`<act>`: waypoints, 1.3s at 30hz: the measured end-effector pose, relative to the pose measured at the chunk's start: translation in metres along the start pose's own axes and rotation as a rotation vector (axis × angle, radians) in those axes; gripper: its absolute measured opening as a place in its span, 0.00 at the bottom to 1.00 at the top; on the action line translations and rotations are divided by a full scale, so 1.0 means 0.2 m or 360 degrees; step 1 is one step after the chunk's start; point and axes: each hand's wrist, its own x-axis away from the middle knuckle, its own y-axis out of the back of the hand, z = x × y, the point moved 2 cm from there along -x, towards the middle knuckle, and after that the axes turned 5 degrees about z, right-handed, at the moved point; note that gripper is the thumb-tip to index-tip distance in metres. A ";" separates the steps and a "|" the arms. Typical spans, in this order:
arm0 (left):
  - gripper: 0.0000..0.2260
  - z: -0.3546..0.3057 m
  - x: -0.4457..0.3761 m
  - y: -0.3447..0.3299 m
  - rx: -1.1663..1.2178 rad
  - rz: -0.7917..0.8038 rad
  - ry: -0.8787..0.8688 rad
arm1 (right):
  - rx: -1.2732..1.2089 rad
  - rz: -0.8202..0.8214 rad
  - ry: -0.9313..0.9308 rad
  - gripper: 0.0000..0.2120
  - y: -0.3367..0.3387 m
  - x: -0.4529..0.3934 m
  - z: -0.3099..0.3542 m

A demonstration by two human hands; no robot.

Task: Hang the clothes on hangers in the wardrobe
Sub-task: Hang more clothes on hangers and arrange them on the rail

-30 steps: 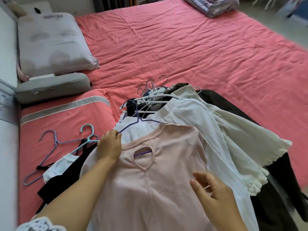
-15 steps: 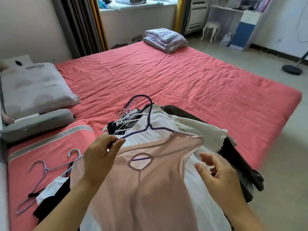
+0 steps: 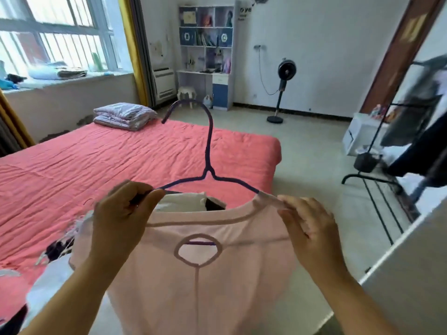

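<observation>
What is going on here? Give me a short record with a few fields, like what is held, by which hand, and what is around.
held: pale pink knit top on a purple wire hanger
left hand: grips the top's left shoulder and the hanger arm
right hand: fingers pinch the top's right shoulder seam
hanger hook: upright, free, not yet on any rail
behind: coral-red bed, folded striped quilt
right side: black clothes rack, blurred

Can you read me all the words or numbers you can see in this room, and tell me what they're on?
"ove": dark letters on the white wall beside the bookshelf; the start is hidden by the shelf.
Smaller print under it: too blurred to read.
Signs on the blue shelf boxes: too blurred to read.
</observation>
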 end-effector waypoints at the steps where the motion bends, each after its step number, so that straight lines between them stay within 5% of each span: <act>1: 0.05 -0.07 -0.02 -0.05 0.0024 0.0037 -0.0060 | -0.0063 -0.0037 -0.0013 0.09 0.09 0.02 -0.02; 9: 0.11 -0.62 -0.07 -0.45 0.0287 0.0353 -0.0644 | 0.0076 -0.0230 -0.0215 0.14 0.77 0.24 -0.10; 15: 0.08 -0.91 -0.07 -0.74 0.0653 0.0430 -0.0680 | 0.0121 -0.0347 -0.0584 0.12 1.30 0.39 -0.18; 20: 0.09 -1.26 -0.03 -1.01 0.0866 0.0629 -0.0863 | 0.0091 -0.0238 -0.0965 0.25 1.62 0.46 -0.07; 23: 0.09 -1.47 0.04 -1.15 0.1006 0.0747 -0.0968 | 0.0082 -0.0194 -0.1134 0.24 1.77 0.52 0.04; 28: 0.13 -1.81 0.23 -1.37 0.1347 0.0957 -0.1120 | 0.0358 -0.0534 -0.1282 0.11 1.99 0.70 0.14; 39: 0.12 -2.69 0.63 -1.67 0.1952 0.1481 -0.1300 | 0.0353 -0.1332 -0.1640 0.12 2.25 1.03 0.44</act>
